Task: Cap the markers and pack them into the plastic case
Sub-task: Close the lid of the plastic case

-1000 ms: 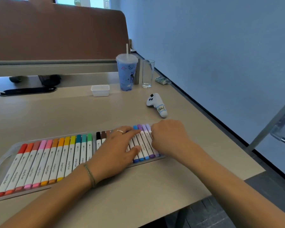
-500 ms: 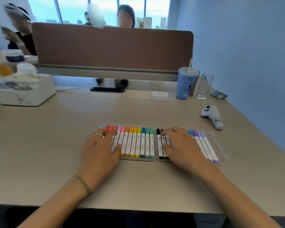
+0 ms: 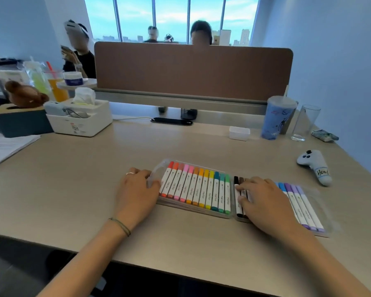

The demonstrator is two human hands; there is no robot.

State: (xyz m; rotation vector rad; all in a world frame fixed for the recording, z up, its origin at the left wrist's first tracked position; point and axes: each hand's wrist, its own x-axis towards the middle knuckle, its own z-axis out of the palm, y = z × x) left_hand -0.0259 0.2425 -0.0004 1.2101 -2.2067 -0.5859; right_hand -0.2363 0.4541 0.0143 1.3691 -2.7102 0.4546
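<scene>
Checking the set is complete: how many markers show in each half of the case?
left-half markers: 12
dark markers, right half: at least 2
blue and purple markers, right half: 5
Total showing: at least 19; the right hand hides more.

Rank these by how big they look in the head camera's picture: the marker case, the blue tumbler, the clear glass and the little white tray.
1. marker case, largest by far, and nearest.
2. blue tumbler.
3. clear glass, slimmer than the tumbler beside it.
4. white tray, smallest.
</scene>
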